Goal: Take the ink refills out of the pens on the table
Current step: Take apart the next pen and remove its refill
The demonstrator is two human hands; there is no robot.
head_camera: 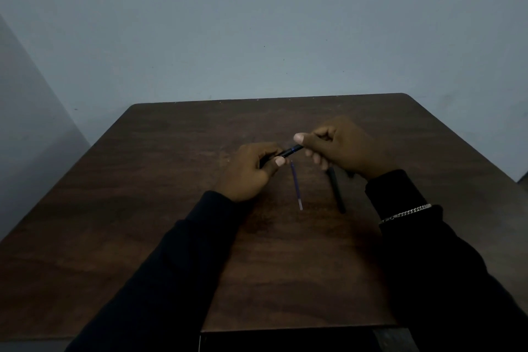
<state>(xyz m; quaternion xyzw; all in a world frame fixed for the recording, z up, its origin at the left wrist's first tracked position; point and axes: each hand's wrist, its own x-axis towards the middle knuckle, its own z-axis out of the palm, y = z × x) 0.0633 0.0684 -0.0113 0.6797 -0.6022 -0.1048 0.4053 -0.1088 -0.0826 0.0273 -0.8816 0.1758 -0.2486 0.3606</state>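
Pen (288,151), just above frame centre, held over the surface (171,208): left hand (248,171), grip clamped round the barrel to steady it; right hand (343,148), grip pinching the other end, apparently to unscrew or pull it. Below, a freed refill (296,186) and a black barrel (336,190) lie apart.

Your left hand (251,171) and right hand (340,148) grip a black pen (288,151) above the table (171,208); beneath the pen lie a refill (295,184) and a second pen (336,190).
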